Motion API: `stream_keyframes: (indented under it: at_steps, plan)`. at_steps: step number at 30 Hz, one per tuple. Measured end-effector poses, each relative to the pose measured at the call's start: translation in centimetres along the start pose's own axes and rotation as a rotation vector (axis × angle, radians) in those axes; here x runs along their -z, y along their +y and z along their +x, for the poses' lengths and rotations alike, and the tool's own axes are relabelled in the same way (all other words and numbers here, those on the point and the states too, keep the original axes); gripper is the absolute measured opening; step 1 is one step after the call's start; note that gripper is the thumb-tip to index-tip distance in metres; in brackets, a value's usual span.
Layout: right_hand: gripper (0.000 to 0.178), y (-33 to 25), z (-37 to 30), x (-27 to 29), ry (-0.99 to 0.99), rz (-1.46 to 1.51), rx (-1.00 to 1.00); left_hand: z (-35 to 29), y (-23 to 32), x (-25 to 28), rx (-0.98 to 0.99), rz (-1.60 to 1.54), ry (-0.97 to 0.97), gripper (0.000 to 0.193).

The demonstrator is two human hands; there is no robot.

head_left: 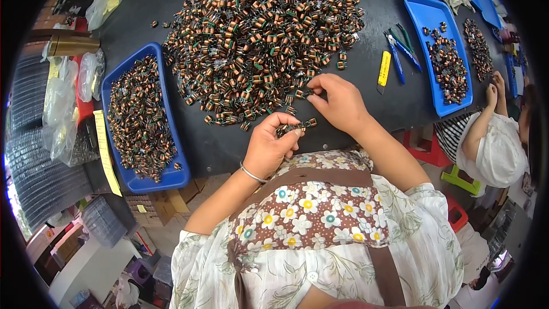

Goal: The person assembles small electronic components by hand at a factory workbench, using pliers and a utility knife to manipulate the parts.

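Fingers of left hand [270, 147] curl, pinching a short row of coils [297, 126] at bench [377, 109] edge; right hand [338, 102] fingers pinch one coil at the pile [260, 34] rim. Risk: row sits over the edge, loose grip drops coils to lap; a sleeve brushing the pile scatters more past the tray [166, 178].
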State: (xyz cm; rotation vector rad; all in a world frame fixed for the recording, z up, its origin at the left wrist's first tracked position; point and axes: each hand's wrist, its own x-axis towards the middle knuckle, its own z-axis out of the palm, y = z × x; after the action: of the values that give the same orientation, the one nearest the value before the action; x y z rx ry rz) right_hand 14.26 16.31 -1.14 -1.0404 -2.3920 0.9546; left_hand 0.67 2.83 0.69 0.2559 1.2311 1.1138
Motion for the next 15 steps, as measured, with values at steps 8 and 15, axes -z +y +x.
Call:
stream_keyframes:
  at_steps: [8, 15]
  plan:
    - [0.018, -0.4, -1.3, 1.5, -0.265, 0.526, -0.288, 0.4, -0.6, 1.1, 0.034, -0.209, -0.215, 0.009]
    - [0.018, -1.0, -1.9, 1.9, -0.42, 0.721, -0.257, 0.5, -0.8, 1.6, 0.129, -0.335, -0.406, 0.015]
